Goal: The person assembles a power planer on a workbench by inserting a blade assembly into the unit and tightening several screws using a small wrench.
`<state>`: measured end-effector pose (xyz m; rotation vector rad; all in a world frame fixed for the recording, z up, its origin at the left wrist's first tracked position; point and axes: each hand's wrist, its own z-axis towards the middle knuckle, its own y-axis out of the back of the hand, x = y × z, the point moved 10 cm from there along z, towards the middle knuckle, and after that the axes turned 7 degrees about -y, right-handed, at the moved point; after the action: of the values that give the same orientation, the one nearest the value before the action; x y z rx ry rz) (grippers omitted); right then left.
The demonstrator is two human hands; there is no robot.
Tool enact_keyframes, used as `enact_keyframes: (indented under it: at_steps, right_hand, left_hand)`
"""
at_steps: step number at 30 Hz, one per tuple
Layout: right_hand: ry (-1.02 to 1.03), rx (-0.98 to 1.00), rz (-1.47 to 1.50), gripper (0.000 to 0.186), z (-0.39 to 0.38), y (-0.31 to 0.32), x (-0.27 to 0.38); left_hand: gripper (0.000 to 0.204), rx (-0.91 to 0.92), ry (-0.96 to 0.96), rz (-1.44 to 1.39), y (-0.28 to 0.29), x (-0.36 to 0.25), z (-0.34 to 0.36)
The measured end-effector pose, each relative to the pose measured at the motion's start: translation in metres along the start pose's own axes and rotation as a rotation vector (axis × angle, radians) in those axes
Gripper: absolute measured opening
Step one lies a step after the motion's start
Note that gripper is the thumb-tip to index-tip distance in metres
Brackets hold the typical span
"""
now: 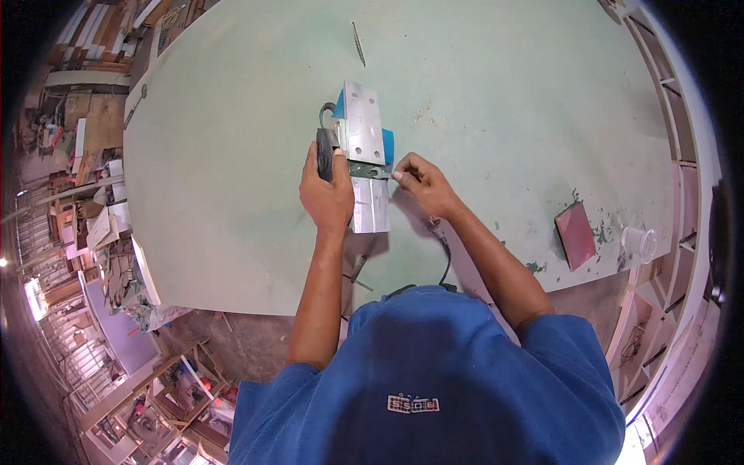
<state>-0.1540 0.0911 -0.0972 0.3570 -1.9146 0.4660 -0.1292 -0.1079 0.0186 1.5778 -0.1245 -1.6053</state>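
Silver metal plates, drilled with small holes, form the upturned sole of a blue power planer (363,147) that lies upside down near the middle of a wide pale green board (504,101). Its black handle sits on the left side, and the left hand (327,194) is wrapped around that handle, fingers curled shut on it with the thumb on top. The right hand (422,184) comes in from the right, its fingertips pressed together in a pinch against the dark gap between the far plate and the near plate, just at the planer's right edge; what it pinches is too small to tell. Both hands thus flank the tool, which lies directly in front of the person and a little to the far side of the wrists. A black cord (446,267) runs from the tool toward the near edge of the board, under the right forearm. Far from the planer, a thin dark strip (358,43) lies on the board. To the right, well apart, a square reddish-brown sheet (576,235) rests near the board's near edge, amid patches of chipped green paint, and a white plastic cup (638,243) stands just beyond it. Stacked wood and shelving fill the left.
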Motion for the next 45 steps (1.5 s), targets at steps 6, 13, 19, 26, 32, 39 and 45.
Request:
enact_keyframes:
  at_steps: [6,13,19,26,32,39,45]
  right_hand:
    - [0.028,0.066,0.028,0.014,0.012,-0.001,0.009]
    - [-0.034,0.114,0.017,0.015,0.02,-0.003,0.002]
    - [-0.016,0.034,-0.103,0.015,0.008,-0.013,0.003]
    - [-0.316,-0.393,-0.13,0.022,-0.035,-0.029,0.006]
    - [-0.512,-0.342,0.32,0.015,-0.058,-0.056,0.024]
    - [-0.102,-0.316,0.021,0.013,-0.03,0.014,0.019]
    - [-0.046,0.068,-0.171,0.013,0.012,0.012,0.03]
  left_hand:
    - [0.061,0.01,-0.016,0.012,0.0,0.0,0.001]
    - [0.06,-0.003,-0.017,0.006,-0.001,-0.001,0.002]
    - [0.059,-0.004,-0.028,-0.001,-0.001,-0.002,0.002]
    - [0.059,-0.004,-0.039,0.009,-0.002,0.001,0.002]
    - [0.06,0.0,0.013,0.022,0.002,0.004,-0.001]
    - [0.062,-0.002,-0.034,0.043,0.001,-0.003,0.001]
    - [0.06,0.003,-0.035,0.005,0.0,0.0,0.002]
